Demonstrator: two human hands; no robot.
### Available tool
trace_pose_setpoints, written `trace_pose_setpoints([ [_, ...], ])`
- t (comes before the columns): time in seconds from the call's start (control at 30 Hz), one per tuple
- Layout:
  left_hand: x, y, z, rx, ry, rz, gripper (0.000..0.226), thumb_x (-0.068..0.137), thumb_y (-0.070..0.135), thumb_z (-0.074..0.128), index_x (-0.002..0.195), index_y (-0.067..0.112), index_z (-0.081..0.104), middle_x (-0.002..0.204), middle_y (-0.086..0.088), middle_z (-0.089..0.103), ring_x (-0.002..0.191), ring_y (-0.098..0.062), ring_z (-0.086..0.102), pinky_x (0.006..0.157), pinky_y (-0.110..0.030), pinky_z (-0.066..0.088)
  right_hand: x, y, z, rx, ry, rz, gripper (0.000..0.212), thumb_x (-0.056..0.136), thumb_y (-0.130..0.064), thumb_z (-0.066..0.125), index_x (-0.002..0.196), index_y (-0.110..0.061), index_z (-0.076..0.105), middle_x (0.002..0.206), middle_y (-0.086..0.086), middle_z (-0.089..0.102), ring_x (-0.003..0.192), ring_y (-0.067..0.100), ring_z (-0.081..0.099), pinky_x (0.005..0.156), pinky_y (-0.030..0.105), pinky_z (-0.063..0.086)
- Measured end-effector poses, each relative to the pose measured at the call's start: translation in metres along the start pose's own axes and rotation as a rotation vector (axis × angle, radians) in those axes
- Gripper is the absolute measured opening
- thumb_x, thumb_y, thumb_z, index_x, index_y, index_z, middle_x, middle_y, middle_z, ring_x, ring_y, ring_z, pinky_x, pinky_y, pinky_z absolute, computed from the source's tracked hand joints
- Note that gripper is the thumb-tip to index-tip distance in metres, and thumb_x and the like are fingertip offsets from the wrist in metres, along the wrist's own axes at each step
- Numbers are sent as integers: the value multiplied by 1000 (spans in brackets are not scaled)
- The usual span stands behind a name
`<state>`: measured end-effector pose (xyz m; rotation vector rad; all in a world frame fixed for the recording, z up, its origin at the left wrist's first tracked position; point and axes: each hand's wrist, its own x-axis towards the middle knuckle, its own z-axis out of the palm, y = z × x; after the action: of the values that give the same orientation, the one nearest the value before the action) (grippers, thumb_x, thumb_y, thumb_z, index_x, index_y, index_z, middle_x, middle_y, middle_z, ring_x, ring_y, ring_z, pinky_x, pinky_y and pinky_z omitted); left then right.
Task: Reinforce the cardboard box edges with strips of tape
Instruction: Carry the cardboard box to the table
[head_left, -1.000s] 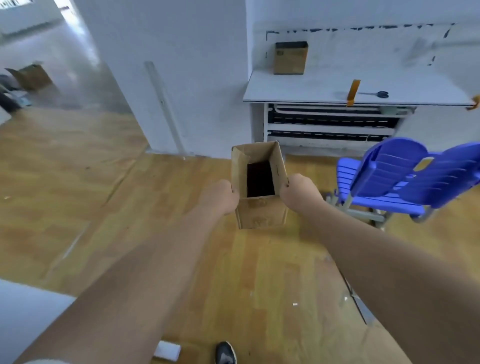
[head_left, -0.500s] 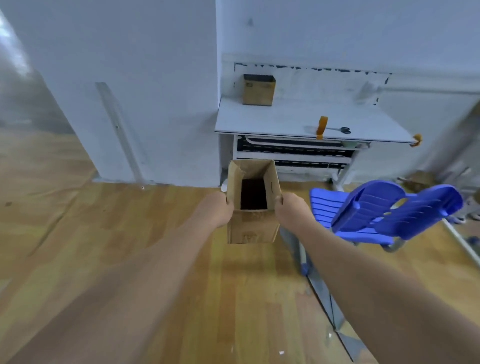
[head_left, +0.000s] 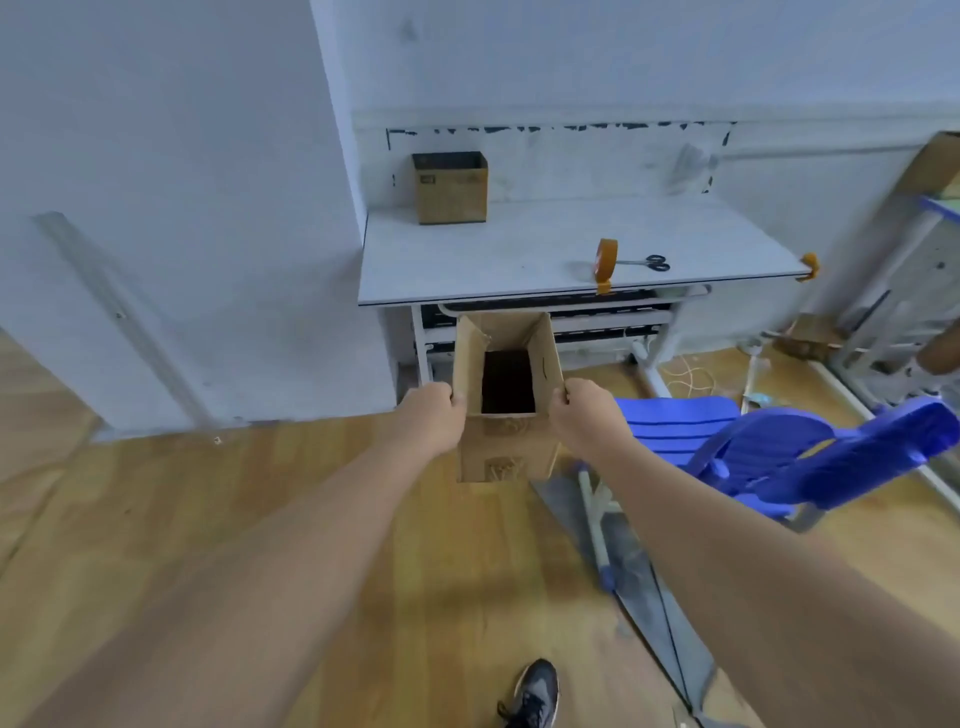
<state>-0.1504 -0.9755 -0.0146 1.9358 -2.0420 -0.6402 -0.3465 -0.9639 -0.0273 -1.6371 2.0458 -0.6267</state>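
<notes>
I hold a small open-topped cardboard box (head_left: 501, 447) out in front of me above the wooden floor. My left hand (head_left: 428, 418) grips its left wall and my right hand (head_left: 589, 415) grips its right wall. Its flaps stand up and the inside is dark. Ahead, on a white desk (head_left: 493, 260), an orange roll of tape (head_left: 606, 258) stands on edge near the front, with a strip hanging over the rim. Black-handled scissors (head_left: 647, 263) lie just right of the roll. A second cardboard box (head_left: 451, 189) stands at the desk's back left, against the wall.
A blue plastic chair (head_left: 789, 457) lies tipped over on the floor to my right, beside the desk. A white wall corner (head_left: 332, 156) juts out left of the desk. Cables and clutter lie on the floor at far right. My shoe (head_left: 535, 693) shows at the bottom.
I have moved closer to the desk with the box held in both hands; the desk, tape and scissors now sit larger and more central in view.
</notes>
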Motion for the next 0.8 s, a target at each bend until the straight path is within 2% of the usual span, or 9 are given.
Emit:
trace_pose_setpoints([
  [0.13,70,26,-1,34,-7,-10,41,103,30,26,66,18,38,67,-2,45,59,-15,43,51,-30,30,81,7,-11,64,-40,41,33,94,-20,37,61,-15,36,60,1,43,52,14,40,45,25,28],
  [0.23,121,45,-6,25,-3,-11,42,103,29,25,67,16,39,67,-3,45,61,-17,43,53,-30,31,136,7,-26,87,-59,38,31,93,-19,38,62,-13,38,60,3,45,51,16,41,44,25,29],
  [0.47,224,74,-10,-2,2,-37,41,104,29,25,70,17,44,68,-3,50,60,-14,47,52,-28,31,239,5,-45,138,-74,21,28,90,-19,40,62,-18,36,59,0,42,51,14,39,45,25,28],
  [0.57,273,81,-4,-18,-3,-26,39,103,31,25,72,18,43,69,0,48,64,-15,46,58,-30,33,287,9,-46,121,-61,15,31,91,-19,39,61,-23,32,58,-2,41,51,11,38,45,23,25],
  [0.73,366,97,2,-72,7,5,42,102,38,25,70,19,46,70,-2,52,64,-14,49,57,-30,34,375,13,-48,84,-27,54,29,94,-19,37,65,-21,37,63,-1,44,54,11,41,47,23,27],
  [0.8,405,105,1,-85,2,34,42,101,39,26,72,18,47,70,-1,52,65,-13,50,57,-29,35,411,12,-52,66,-15,60,33,94,-16,37,63,-24,32,62,-3,41,52,9,38,45,21,26],
])
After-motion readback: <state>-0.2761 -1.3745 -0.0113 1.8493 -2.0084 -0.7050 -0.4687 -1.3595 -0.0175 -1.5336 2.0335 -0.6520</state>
